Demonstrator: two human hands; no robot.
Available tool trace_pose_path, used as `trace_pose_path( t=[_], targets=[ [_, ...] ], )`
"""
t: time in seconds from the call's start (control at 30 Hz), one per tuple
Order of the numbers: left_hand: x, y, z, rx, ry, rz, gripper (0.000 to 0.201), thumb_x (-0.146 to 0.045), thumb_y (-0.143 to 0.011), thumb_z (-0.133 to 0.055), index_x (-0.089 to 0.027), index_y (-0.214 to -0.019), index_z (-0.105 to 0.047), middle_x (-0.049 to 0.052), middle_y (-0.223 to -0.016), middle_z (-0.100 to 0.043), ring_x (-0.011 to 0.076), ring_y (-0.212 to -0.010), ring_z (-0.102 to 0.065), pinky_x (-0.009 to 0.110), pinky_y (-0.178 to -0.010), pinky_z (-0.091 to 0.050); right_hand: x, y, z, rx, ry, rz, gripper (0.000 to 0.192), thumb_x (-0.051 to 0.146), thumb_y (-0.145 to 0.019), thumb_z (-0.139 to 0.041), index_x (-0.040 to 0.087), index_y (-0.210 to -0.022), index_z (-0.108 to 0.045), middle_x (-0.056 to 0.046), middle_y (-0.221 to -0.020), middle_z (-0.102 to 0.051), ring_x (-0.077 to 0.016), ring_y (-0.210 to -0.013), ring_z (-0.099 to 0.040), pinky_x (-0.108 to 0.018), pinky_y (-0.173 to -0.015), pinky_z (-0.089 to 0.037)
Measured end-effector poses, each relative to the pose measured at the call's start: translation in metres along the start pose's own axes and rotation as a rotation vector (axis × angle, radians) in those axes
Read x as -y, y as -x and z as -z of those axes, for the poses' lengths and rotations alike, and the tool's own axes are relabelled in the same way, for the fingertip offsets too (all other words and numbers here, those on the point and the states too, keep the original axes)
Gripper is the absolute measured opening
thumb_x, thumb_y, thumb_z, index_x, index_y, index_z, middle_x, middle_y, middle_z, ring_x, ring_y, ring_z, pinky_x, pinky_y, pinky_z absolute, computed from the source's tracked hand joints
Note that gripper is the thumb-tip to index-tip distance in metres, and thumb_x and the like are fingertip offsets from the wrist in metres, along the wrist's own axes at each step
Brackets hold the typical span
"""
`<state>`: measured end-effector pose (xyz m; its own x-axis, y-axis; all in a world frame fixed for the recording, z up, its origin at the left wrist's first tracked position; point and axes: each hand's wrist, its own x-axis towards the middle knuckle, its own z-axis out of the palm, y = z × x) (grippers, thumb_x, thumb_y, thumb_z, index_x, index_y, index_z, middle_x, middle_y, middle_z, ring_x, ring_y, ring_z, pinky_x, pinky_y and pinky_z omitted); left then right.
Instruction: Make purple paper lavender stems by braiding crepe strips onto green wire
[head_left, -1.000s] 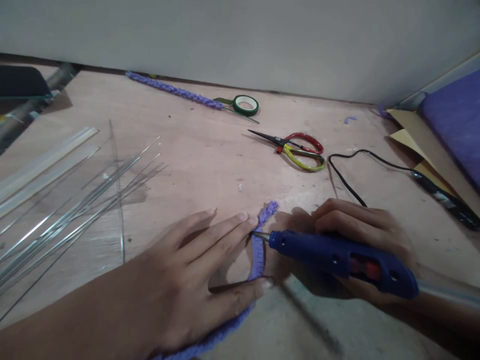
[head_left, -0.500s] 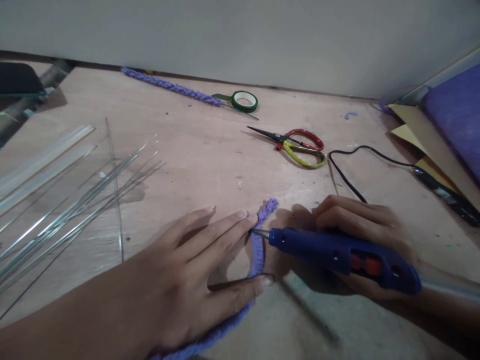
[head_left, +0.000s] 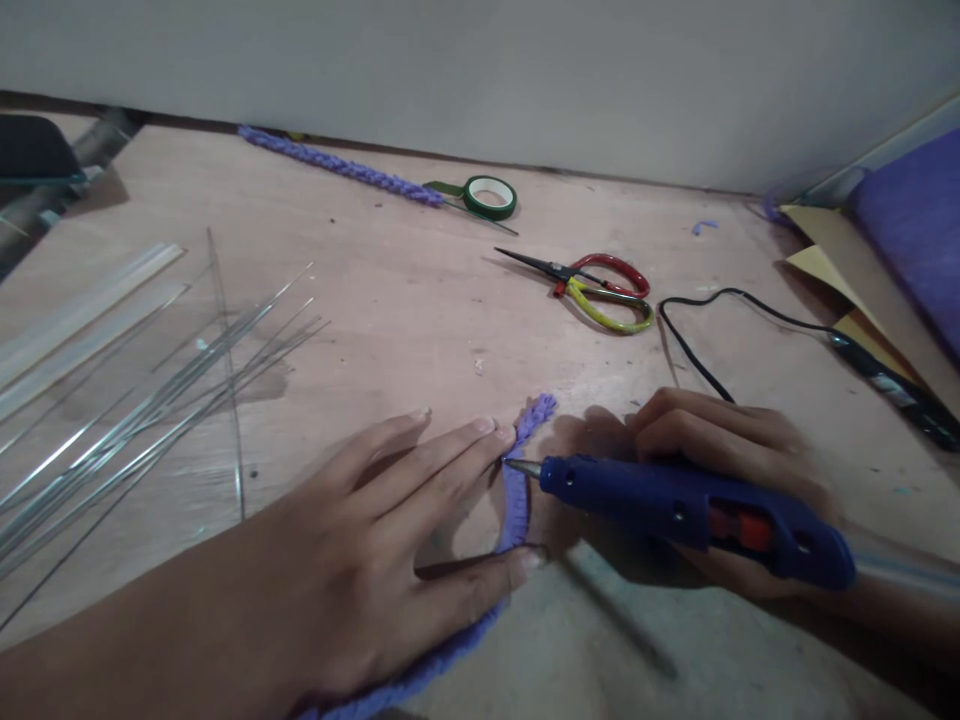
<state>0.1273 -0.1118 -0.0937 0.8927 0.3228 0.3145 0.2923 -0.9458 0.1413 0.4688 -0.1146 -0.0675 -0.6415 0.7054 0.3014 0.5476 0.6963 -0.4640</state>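
Observation:
My left hand lies flat on the wooden table, fingers spread, pressing down a purple braided cord that curves under the palm. Its fingertips and thumb touch the cord. My right hand grips a blue hot glue gun lying almost level. The gun's metal nozzle touches the cord just right of my left fingertips. A clear glue stick pokes out of the gun's back at the right edge.
Red-and-yellow scissors, a roll of green tape and a second purple cord lie farther back. Thin metal wires and clear glue sticks spread at the left. A black cable, tan paper and purple cloth sit right.
Both hands stay almost still on the cord. The glue gun's body has slid slightly to the right while its nozzle stays on the cord.

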Motion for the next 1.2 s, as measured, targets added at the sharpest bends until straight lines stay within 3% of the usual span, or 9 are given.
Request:
trace_pose_path(
  t=[0.43, 0.63, 0.9, 1.03, 1.2],
  targets=[
    [-0.0007, -0.0001, -0.0004, 0.01, -0.02, 0.017, 0.053, -0.044, -0.105, -0.059, -0.04, -0.158, -0.056, 0.012, -0.157, -0.066, 0.0362, -0.148, -0.058, 0.058, -0.123, -0.041, -0.0001, 0.0005, -0.0003, -0.009, -0.006, 0.016, 0.009, 0.03, -0.097, -0.06, 0.024, -0.101, -0.055, -0.004, -0.081, -0.058, -0.0207, -0.065, -0.058, -0.034, -0.054, -0.045],
    [-0.0028, -0.0003, 0.0014, 0.013, -0.023, 0.012, 0.048, -0.043, -0.107, -0.057, -0.04, -0.155, -0.059, 0.014, -0.152, -0.07, 0.0378, -0.145, -0.062, 0.058, -0.116, -0.048, -0.0005, 0.0018, -0.0023, -0.006, -0.002, 0.004, 0.012, 0.036, -0.105, -0.052, 0.025, -0.101, -0.054, -0.005, -0.081, -0.059, -0.0219, -0.065, -0.058, -0.035, -0.053, -0.044],
    [-0.0015, 0.0014, -0.0017, 0.016, -0.059, -0.013, 0.055, -0.047, -0.106, -0.057, -0.039, -0.16, -0.053, 0.014, -0.16, -0.063, 0.0372, -0.152, -0.055, 0.059, -0.122, -0.043, -0.0008, 0.0015, -0.0011, -0.01, 0.01, 0.018, 0.019, 0.041, -0.109, -0.047, 0.026, -0.1, -0.053, -0.004, -0.079, -0.058, -0.0213, -0.064, -0.057, -0.036, -0.052, -0.044],
    [-0.0014, -0.0023, 0.0026, 0.032, -0.03, 0.009, 0.05, -0.045, -0.106, -0.059, -0.038, -0.155, -0.058, 0.015, -0.157, -0.065, 0.0365, -0.15, -0.057, 0.058, -0.122, -0.043, 0.0009, 0.0002, -0.0007, 0.002, 0.012, 0.033, 0.011, 0.033, -0.108, -0.049, 0.025, -0.101, -0.052, -0.004, -0.078, -0.058, -0.0207, -0.063, -0.057, -0.035, -0.053, -0.044],
    [-0.0038, -0.0007, 0.0036, 0.058, -0.015, 0.012, 0.051, -0.043, -0.105, -0.062, -0.037, -0.155, -0.058, 0.015, -0.167, -0.057, 0.0388, -0.155, -0.052, 0.061, -0.126, -0.038, 0.0044, -0.0024, -0.0014, -0.009, 0.026, 0.016, 0.013, 0.025, -0.109, -0.045, 0.025, -0.099, -0.052, -0.003, -0.078, -0.058, -0.019, -0.063, -0.056, -0.034, -0.054, -0.042]
  ],
)
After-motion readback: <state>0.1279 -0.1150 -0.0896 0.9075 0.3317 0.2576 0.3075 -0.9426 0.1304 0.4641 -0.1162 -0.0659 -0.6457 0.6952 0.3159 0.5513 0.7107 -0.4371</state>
